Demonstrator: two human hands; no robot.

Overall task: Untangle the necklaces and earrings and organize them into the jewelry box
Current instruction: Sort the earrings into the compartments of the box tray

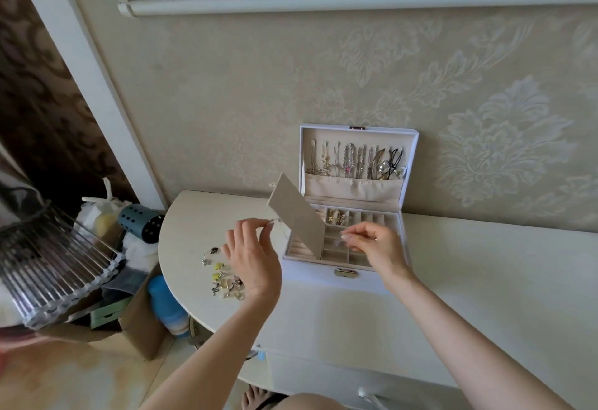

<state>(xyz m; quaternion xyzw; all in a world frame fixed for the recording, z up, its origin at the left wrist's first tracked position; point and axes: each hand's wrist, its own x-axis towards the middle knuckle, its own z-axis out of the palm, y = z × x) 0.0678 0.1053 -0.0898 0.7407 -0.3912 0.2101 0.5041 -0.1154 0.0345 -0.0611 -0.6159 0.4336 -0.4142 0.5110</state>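
Note:
A white jewelry box (336, 275) stands open on the white table, against the wall. Several necklaces (352, 160) hang inside its raised lid. A beige inner flap (296, 215) is tilted up over the left part of the compartment tray (352, 247). My left hand (250, 257) is raised left of the box and pinches a small pale piece at its fingertips. Over the tray's front compartments, my right hand (377, 246) pinches another tiny clear piece. A pile of loose earrings (225, 278) lies on the table under my left hand.
The table (485, 280) has a rounded left end and a drawer front below. On the floor at the left stand a cardboard box (142, 322), a clear ribbed tray (55, 267), a blue bottle (165, 302) and a dark perforated cup (142, 223).

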